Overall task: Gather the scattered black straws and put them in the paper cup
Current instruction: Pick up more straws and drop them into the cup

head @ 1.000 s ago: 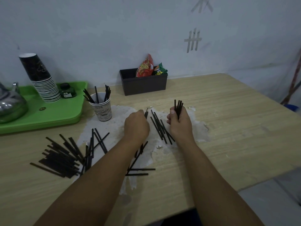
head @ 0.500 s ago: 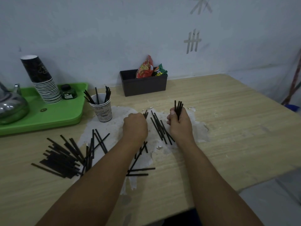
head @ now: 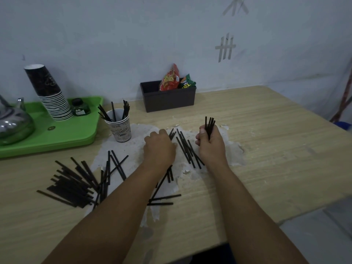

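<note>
**A:** Since we only get the head view, here's what we see there: our right hand (head: 210,144) is curled round a small bunch of straws (head: 209,125), standing upright with the tips poking out above the fist. Our left hand (head: 159,148) is knuckles-up on the table (head: 276,149), fingers bent down onto the loose straws (head: 187,149) lying between the two hands. Can't tell if it's actually pinching one, the fingertips are hidden.

**B:** And the rest? We spot a big pile (head: 74,182) off to the left, a few more near the front edge, and the paper cup (head: 120,126) beside the green tray (head: 57,130) with some straws already in it. So we're maybe a third done, at a guess.

**A:** They look light, thin and stiff, probably slick too. We'd grab them mid-length in a bundle so none slide out, then drop them in end first. That cup looks tippy.
</note>
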A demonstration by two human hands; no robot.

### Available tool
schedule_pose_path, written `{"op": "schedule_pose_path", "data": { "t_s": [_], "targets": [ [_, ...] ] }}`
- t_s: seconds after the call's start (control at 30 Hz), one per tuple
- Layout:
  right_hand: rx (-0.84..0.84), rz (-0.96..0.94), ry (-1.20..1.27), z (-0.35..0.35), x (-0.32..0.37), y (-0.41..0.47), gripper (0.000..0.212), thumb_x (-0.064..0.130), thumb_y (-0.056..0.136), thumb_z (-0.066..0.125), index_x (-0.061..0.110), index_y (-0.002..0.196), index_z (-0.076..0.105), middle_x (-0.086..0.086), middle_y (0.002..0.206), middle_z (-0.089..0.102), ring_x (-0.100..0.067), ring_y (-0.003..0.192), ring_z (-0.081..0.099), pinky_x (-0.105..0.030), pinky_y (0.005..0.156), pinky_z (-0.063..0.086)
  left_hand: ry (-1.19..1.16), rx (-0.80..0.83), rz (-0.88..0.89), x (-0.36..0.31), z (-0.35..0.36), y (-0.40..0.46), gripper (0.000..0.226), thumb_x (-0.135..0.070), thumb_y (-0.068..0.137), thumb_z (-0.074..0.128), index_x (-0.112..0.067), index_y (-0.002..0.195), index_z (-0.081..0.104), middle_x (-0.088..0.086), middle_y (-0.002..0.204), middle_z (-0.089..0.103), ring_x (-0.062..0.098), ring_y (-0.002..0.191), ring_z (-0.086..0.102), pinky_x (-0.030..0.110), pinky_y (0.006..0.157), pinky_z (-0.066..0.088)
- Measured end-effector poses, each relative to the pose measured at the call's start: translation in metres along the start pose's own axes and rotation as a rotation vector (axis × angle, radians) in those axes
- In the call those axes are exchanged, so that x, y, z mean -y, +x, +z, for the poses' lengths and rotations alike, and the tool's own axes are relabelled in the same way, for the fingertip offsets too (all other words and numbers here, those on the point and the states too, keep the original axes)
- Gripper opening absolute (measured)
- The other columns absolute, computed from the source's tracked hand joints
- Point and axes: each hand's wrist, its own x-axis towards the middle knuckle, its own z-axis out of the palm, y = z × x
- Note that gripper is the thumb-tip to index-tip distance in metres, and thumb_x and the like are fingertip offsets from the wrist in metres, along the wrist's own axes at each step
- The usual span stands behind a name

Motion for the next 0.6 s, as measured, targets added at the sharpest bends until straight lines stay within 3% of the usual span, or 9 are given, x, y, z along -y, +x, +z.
{"op": "schedule_pose_path", "data": {
  "t_s": [0.17,0.27,0.43,0.6],
  "targets": [
    [0.006,-0.005,-0.002,0.001,0.0,0.001,0.012,0.028,0.102,0.045,0.024,0.101,0.056,0.006,0.083,0.062,-0.008,0.078,0.063,-0.021,0.072,0.05,-0.016,0.044,-0.083,0.013,-0.008,-0.005,0.072,-0.062,0.08,0.062,-0.008,0.125,0.046,0.016,0.125,0.05,0.034,0.117,0.047,0.039,0.089,0.043],
    [0.014,-0.003,-0.006,0.001,0.001,0.001,0.013,0.028,0.103,0.045,0.022,0.103,0.056,0.006,0.084,0.062,-0.008,0.078,0.063,-0.019,0.07,0.048,0.046,0.081,-0.051,0.021,-0.008,-0.008,0.057,-0.065,0.077,0.063,-0.012,0.094,0.053,0.013,0.109,0.059,0.031,0.103,0.055,0.035,0.077,0.042],
    [0.007,0.005,-0.003,0.001,0.002,0.0,0.014,0.028,0.103,0.045,0.021,0.105,0.056,0.006,0.084,0.062,-0.007,0.077,0.062,-0.018,0.069,0.047,0.038,0.023,-0.018,0.023,-0.012,-0.012,0.031,-0.039,0.089,0.065,-0.014,0.077,0.051,0.011,0.093,0.066,0.02,0.075,0.05,0.029,0.063,0.036],
    [0.002,0.008,-0.013,0.001,0.002,-0.001,0.013,0.029,0.103,0.045,0.022,0.104,0.056,0.006,0.084,0.062,-0.007,0.077,0.062,-0.019,0.069,0.046,0.001,0.014,-0.015,0.02,-0.012,-0.01,0.023,-0.018,0.09,0.057,-0.015,0.069,0.048,0.01,0.09,0.065,0.02,0.07,0.049,0.028,0.052,0.032]
  ]
}}
